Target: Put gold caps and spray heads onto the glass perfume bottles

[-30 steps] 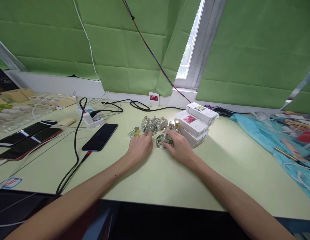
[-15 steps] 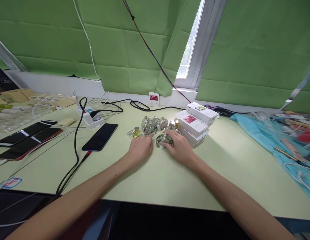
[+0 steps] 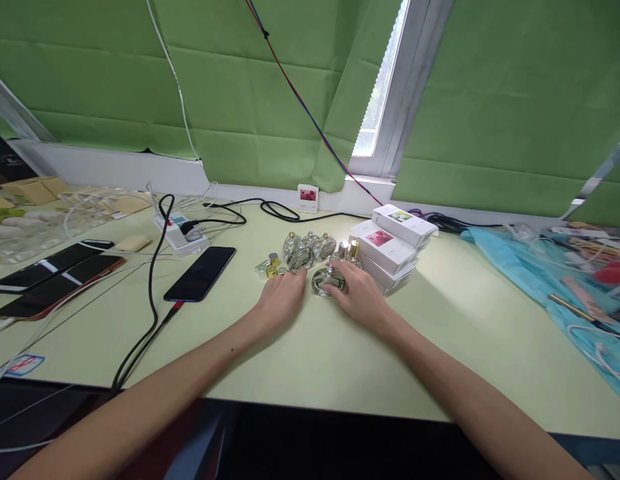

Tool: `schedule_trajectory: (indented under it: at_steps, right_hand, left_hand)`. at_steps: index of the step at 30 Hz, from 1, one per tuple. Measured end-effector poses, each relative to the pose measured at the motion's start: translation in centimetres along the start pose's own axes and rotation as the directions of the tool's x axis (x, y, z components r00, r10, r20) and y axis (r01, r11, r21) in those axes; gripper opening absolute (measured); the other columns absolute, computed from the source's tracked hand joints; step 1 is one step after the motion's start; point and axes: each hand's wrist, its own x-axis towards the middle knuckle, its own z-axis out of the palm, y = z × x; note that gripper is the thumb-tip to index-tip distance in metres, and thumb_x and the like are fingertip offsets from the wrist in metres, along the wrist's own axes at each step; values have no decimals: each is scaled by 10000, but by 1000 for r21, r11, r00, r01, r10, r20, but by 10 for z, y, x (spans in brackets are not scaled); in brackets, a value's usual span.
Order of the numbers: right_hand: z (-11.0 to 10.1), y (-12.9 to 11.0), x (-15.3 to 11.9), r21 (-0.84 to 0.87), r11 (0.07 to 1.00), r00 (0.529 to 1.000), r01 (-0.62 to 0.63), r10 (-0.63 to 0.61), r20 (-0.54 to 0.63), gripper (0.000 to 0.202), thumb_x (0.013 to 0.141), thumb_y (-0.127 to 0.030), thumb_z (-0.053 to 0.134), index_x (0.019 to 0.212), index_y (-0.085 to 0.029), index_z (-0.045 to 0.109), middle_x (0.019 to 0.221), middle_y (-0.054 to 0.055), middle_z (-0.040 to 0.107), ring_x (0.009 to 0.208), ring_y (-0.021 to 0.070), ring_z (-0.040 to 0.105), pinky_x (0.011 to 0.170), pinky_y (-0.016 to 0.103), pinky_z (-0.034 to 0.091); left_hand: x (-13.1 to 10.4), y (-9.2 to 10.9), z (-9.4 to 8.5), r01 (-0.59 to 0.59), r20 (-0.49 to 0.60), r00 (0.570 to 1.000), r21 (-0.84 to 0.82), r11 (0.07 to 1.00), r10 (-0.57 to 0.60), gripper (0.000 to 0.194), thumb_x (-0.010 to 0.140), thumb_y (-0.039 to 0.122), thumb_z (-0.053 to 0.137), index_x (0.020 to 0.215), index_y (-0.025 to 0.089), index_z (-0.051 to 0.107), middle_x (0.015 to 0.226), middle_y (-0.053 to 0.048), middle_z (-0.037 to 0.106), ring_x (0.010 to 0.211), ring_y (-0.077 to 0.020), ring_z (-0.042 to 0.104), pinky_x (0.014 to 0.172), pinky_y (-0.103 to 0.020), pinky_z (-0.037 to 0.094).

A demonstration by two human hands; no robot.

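Observation:
My right hand (image 3: 361, 293) is closed around the right side of a round, clear glass perfume bottle (image 3: 326, 283) with a silver neck, standing on the table. To its left, my left hand (image 3: 283, 295) is closed with its knuckles toward me; its fingertips are hidden, so whatever it holds cannot be seen. Just beyond that hand lie several small gold and silver caps (image 3: 273, 261). A cluster of similar glass bottles (image 3: 303, 255) stands behind both hands. Two slimmer bottles with shiny caps (image 3: 354, 249) are behind my right hand.
White printed boxes (image 3: 385, 247) are stacked at the right, and another small box (image 3: 308, 198) leans at the wall. Phones (image 3: 200, 275), a power strip (image 3: 180, 235) and black cables occupy the left. Blue plastic sheeting (image 3: 515, 257) with loose items covers the far right.
My left hand has shifted very slightly, and the small caps beyond it sit a little differently. My right hand and its bottle stay in place.

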Motion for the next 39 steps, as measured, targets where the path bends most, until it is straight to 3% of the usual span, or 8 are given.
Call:
schedule_trajectory:
  at_steps: [39]
  right_hand:
    - [-2, -3, 0, 6, 1000, 1000, 6, -6, 23, 366, 965, -253, 669, 1320, -207, 592, 1269, 119, 695, 822, 215, 683, 817, 381, 526]
  left_hand:
    - [-3, 2, 1, -30, -13, 999, -28, 999, 29, 346, 1051, 212, 298, 1273, 121, 548, 956, -173, 741, 892, -351, 726, 715, -385, 487]
